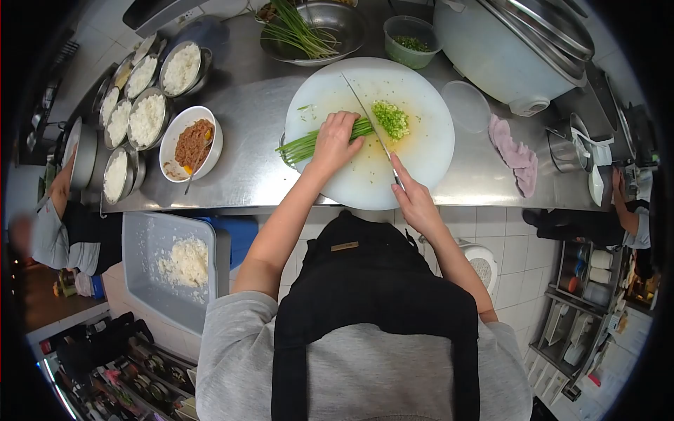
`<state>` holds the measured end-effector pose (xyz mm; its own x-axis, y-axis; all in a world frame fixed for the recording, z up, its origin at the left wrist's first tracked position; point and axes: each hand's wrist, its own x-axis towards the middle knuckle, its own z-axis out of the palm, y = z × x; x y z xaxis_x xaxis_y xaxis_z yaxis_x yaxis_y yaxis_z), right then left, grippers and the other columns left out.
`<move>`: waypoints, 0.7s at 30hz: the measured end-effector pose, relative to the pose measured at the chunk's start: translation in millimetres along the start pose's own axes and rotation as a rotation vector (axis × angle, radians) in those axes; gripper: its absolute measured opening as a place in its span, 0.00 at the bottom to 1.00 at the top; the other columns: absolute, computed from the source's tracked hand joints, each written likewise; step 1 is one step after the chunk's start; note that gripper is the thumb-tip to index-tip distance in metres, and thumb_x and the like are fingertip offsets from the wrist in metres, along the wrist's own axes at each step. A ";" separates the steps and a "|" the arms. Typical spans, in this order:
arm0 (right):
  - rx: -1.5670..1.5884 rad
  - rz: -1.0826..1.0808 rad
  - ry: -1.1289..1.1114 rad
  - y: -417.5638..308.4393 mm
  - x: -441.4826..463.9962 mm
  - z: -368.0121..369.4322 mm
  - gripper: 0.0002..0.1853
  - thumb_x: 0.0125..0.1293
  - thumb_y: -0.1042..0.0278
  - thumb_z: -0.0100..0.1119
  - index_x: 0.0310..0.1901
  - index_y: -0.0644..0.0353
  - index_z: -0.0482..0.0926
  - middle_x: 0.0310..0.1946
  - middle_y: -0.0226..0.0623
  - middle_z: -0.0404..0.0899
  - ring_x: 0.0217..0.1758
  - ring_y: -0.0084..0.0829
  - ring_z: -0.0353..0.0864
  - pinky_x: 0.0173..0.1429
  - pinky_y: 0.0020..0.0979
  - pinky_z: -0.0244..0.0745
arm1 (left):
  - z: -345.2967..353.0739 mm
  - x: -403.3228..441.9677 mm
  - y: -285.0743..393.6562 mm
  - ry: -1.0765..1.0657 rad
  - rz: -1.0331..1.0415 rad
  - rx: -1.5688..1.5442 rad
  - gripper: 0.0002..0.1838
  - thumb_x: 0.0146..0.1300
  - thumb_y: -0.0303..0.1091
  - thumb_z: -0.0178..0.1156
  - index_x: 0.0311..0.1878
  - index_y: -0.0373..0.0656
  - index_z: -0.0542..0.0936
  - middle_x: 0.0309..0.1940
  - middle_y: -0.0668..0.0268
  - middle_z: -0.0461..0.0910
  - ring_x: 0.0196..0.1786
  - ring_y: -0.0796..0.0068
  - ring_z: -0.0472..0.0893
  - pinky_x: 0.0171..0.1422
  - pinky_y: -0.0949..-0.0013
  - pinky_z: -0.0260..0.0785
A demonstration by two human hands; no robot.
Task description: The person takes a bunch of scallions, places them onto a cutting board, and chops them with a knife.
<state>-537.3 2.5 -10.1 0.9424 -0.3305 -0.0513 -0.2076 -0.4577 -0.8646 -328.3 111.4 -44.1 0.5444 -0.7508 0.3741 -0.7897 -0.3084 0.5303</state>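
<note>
On a round white cutting board (337,84), my left hand (337,140) is closed over a bundle of green onions (303,146), their stalks sticking out on both sides of it. My right hand (414,196) grips the handle of a long kitchen knife (366,112). The blade slants up and to the left across the board, beside the cut end of the bundle. Just right of the blade lies a small heap of chopped green onion (391,120). Loose bits are scattered around it.
A white bowl of minced meat (192,144) and several bowls of rice (147,121) stand left. Behind the board are a metal bowl of green onions (309,31), a plastic tub (412,43) and a large cooker (505,56). A pink cloth (513,154) lies right. Other people stand at both sides.
</note>
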 end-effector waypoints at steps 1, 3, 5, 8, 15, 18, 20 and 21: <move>-0.012 -0.004 -0.007 0.1 1.6 1.7 0.32 0.72 0.70 0.47 0.76 0.49 0.52 0.50 0.64 0.77 0.56 0.60 0.75 0.61 0.44 0.68 | 1.9 -1.2 1.2 0.025 -0.002 0.012 0.25 0.51 0.32 0.66 0.54 0.35 0.75 0.47 0.54 0.76 0.53 0.53 0.73 0.60 0.57 0.67; -0.018 -0.013 -0.012 1.4 0.7 1.0 0.32 0.72 0.70 0.47 0.76 0.49 0.52 0.49 0.64 0.77 0.55 0.61 0.75 0.61 0.44 0.68 | 5.0 -3.9 2.4 0.028 -0.004 0.026 0.25 0.51 0.32 0.66 0.54 0.35 0.75 0.48 0.54 0.76 0.53 0.53 0.73 0.60 0.57 0.67; -0.006 -0.060 0.015 3.4 2.1 -0.9 0.32 0.72 0.71 0.47 0.76 0.48 0.52 0.46 0.65 0.77 0.53 0.61 0.76 0.59 0.45 0.69 | 4.7 0.8 0.9 0.034 0.012 0.049 0.25 0.51 0.32 0.67 0.54 0.35 0.75 0.49 0.54 0.76 0.53 0.52 0.73 0.60 0.57 0.67; 0.005 -0.023 0.010 -0.3 -0.6 -6.9 0.32 0.72 0.71 0.47 0.76 0.47 0.52 0.43 0.63 0.78 0.49 0.60 0.77 0.57 0.45 0.69 | -0.4 2.1 9.4 0.034 -0.001 0.029 0.23 0.54 0.33 0.66 0.53 0.34 0.76 0.48 0.53 0.77 0.52 0.52 0.74 0.60 0.57 0.67; 0.041 -0.081 0.001 -6.7 -6.8 -8.1 0.32 0.72 0.72 0.47 0.76 0.47 0.53 0.41 0.61 0.78 0.47 0.58 0.77 0.57 0.42 0.70 | 24.7 5.9 13.5 0.265 -0.160 0.028 0.09 0.63 0.31 0.59 0.44 0.39 0.78 0.41 0.58 0.78 0.46 0.54 0.75 0.53 0.56 0.66; 0.060 -0.106 0.025 -6.4 -8.8 -5.2 0.31 0.72 0.73 0.47 0.75 0.49 0.54 0.42 0.61 0.78 0.47 0.59 0.77 0.57 0.40 0.70 | 29.5 5.8 14.1 0.289 -0.177 0.064 0.05 0.63 0.30 0.59 0.41 0.40 0.78 0.39 0.59 0.77 0.45 0.55 0.74 0.51 0.56 0.66; 0.046 -0.146 0.054 -4.6 -10.8 -2.7 0.31 0.72 0.75 0.47 0.75 0.50 0.54 0.43 0.62 0.78 0.47 0.58 0.77 0.57 0.39 0.70 | 30.0 5.5 14.9 0.275 -0.191 0.080 0.05 0.63 0.30 0.60 0.39 0.41 0.78 0.38 0.60 0.77 0.44 0.56 0.74 0.50 0.56 0.66; 0.048 -0.143 0.051 -5.1 -11.1 -1.9 0.31 0.72 0.75 0.47 0.75 0.50 0.54 0.43 0.62 0.78 0.47 0.58 0.77 0.57 0.39 0.70 | 30.2 6.1 14.6 0.269 -0.195 0.084 0.05 0.62 0.29 0.60 0.39 0.41 0.78 0.37 0.60 0.77 0.44 0.56 0.74 0.50 0.56 0.66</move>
<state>-547.2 6.9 -4.1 0.9466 -0.3069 0.0987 -0.0581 -0.4636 -0.8841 -345.0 84.7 -57.1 0.7335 -0.4955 0.4654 -0.6781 -0.4861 0.5512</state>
